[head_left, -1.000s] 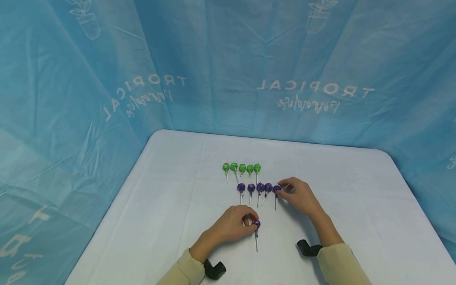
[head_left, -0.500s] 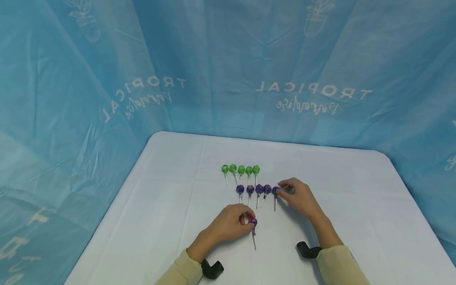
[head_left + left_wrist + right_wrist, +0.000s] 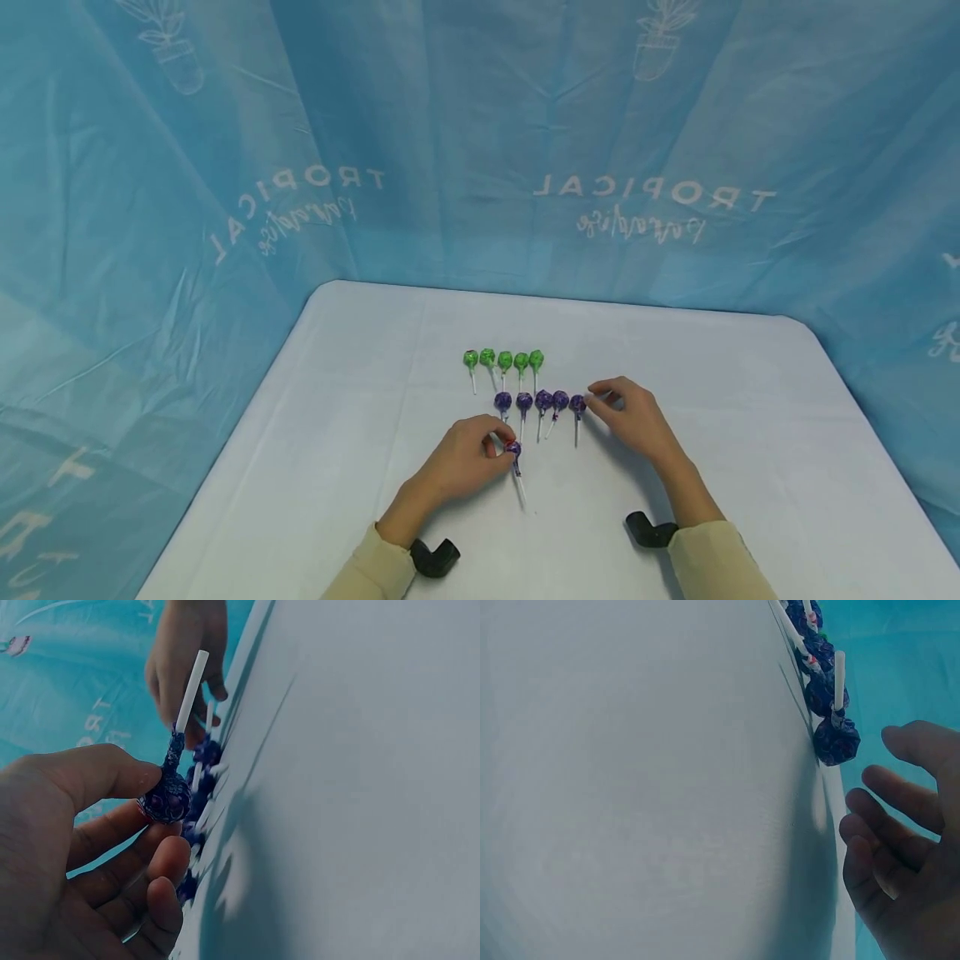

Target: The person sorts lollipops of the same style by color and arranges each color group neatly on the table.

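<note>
My left hand (image 3: 465, 460) pinches a purple-wrapped lollipop (image 3: 166, 802) by its candy head, thumb against index finger. The white stick points toward the table's near side in the head view. Just beyond it lies a row of several purple lollipops (image 3: 543, 401), heads away from me. At the right end of that row is one purple lollipop (image 3: 837, 741), with my right hand (image 3: 636, 423) close beside it. The right wrist view shows a gap between that candy and the loosely bent right fingers, which hold nothing.
Behind the purple row, several green-wrapped lollipops (image 3: 505, 359) lie side by side on the white table (image 3: 360, 358). A blue printed curtain (image 3: 465, 150) hangs around the table's back and sides. Black wrist-worn pieces (image 3: 435, 558) sit by both cuffs.
My left hand has carried its lollipop left and away from me, toward the purple row. My right hand has come slightly off the row's rightmost lollipop.
</note>
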Tool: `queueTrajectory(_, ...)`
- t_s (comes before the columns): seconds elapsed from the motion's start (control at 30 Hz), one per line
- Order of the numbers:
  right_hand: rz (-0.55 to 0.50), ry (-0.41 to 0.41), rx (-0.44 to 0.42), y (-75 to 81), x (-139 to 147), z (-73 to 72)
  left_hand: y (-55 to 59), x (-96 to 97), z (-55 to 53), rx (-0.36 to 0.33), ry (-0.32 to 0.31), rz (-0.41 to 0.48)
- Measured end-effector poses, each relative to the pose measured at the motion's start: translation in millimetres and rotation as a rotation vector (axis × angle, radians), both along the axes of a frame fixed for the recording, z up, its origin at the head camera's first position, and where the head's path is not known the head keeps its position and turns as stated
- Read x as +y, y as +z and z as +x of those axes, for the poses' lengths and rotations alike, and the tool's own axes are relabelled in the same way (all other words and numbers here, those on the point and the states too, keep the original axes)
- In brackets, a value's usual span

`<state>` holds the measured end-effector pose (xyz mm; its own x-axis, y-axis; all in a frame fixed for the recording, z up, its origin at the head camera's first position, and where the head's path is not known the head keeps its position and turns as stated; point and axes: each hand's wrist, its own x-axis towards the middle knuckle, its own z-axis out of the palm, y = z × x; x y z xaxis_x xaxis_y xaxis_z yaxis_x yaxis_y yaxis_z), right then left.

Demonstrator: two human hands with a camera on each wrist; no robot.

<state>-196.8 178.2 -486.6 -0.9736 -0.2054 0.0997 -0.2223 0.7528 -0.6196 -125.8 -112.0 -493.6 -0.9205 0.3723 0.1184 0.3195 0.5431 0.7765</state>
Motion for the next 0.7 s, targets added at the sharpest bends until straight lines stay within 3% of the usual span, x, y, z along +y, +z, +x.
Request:
queueTrajectory(0.17, -0.003, 0.002, 0.006, -3.3, 0.0, -0.7, -1.8, -8.7, -3.4, 0.017, 0.037, -0.006)
queueTrajectory(0.4, 0.0, -0.018, 0.017, -6.8, 3.1, 1.9, 0.4, -12.6, -4.8, 0.028, 0.024, 0.024)
queueTrajectory(0.7, -0.013, -0.013, 0.026, -7.7, 4.4, 2.1, -1.1, -17.3, -10.6, 0.047, 0.062, 0.01)
